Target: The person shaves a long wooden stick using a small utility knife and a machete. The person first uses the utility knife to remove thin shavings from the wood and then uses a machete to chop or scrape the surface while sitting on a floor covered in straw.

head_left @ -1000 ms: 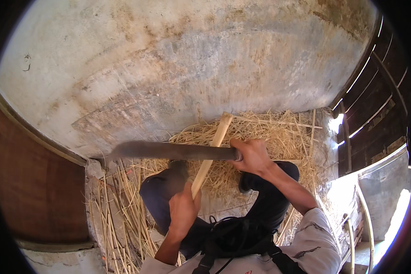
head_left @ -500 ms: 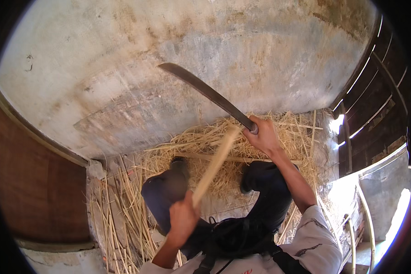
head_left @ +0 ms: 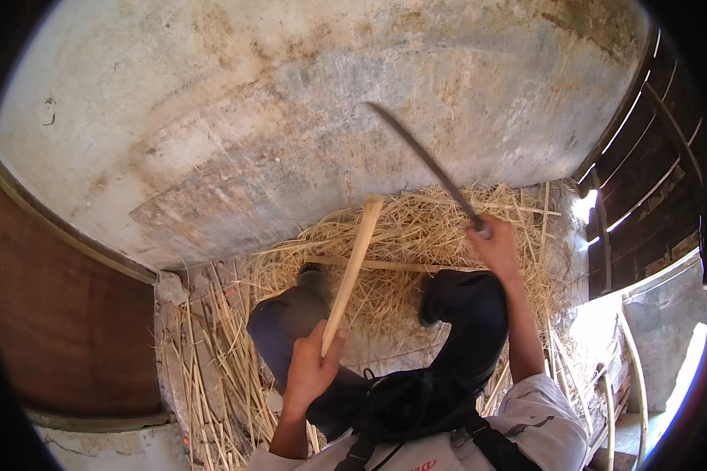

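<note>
A pale wooden stick (head_left: 353, 267) slants upward and away from me, its lower end wrapped in the fingers of my left hand (head_left: 313, 367). My right hand (head_left: 495, 243) grips a machete (head_left: 428, 161) by its handle. The long dark blade, curved at the tip, points up and to the left in front of the wall. Blade and stick are apart, with a gap between them. Below both lies a heap of straw-coloured shavings (head_left: 424, 228), spread between and beyond my feet.
A stained plaster wall (head_left: 306, 133) rises behind the shavings. Long thin strips (head_left: 204, 369) lie on the floor at left, near a brown wooden panel (head_left: 71, 314). Dark slatted boards (head_left: 644, 173) stand at right, with poles (head_left: 635, 369) leaning below them. A wooden bar (head_left: 377, 265) crosses the shavings.
My right hand has drawn the machete to the right, away from the stick. The stick has shifted slightly left and stands more upright in my left hand.
</note>
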Demonstrator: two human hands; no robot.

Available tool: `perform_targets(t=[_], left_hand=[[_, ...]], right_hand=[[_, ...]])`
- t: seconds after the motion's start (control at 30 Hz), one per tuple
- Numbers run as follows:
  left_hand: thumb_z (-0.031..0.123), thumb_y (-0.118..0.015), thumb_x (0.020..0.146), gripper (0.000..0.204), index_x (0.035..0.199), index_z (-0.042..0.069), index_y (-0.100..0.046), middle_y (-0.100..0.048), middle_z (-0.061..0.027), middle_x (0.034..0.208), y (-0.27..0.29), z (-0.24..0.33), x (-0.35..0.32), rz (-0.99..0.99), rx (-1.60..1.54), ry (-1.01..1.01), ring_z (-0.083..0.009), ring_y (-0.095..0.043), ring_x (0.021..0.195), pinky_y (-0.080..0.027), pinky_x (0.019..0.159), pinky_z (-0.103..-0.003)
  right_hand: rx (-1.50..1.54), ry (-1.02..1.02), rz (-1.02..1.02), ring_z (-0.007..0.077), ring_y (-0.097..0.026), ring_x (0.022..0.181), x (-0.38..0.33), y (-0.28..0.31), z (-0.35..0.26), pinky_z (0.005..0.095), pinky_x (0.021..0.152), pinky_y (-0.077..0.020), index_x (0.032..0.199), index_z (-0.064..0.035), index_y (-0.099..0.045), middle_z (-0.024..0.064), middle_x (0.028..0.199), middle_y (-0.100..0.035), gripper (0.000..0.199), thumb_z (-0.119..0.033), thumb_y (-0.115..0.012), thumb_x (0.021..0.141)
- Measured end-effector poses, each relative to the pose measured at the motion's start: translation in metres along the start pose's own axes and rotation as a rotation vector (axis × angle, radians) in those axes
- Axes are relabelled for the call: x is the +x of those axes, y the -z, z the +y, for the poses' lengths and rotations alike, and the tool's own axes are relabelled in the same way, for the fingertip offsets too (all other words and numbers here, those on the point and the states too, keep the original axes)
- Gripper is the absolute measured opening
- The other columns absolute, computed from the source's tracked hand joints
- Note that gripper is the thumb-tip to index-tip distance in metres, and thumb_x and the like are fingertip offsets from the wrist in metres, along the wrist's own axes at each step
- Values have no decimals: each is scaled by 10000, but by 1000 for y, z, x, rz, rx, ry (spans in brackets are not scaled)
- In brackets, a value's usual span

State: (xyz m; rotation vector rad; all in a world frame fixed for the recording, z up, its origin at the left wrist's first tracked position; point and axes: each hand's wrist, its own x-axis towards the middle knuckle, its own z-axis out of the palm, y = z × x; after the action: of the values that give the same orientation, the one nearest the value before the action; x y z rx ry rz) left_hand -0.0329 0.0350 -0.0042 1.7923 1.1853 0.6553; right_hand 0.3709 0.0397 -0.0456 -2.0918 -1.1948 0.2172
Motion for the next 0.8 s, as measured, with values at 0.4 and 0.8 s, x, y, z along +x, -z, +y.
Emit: perform_targets(t=[0.4, 0.8], left_hand=[[220, -537, 1136, 308, 863, 88, -487, -420, 51, 629, -12, -22, 6, -138, -345, 26, -37, -358, 539, -279, 488, -239], [259, -520, 1141, 289, 923, 72, -488, -439, 35, 642, -18, -4, 15, -414, -595, 143, -42, -373, 520, -269, 467, -234]], right_hand=[[-198, -673, 114, 457, -745, 935, -128, -70, 319, 539, 846, -566, 1070, -41, -800, 286, 936, -753, 562, -557, -692, 875], [-465, -1035, 121, 439, -652, 1212, -258, -154, 389, 567, 997, -529, 1314, -78, -633, 242, 1371, -626, 484, -375, -689, 935]])
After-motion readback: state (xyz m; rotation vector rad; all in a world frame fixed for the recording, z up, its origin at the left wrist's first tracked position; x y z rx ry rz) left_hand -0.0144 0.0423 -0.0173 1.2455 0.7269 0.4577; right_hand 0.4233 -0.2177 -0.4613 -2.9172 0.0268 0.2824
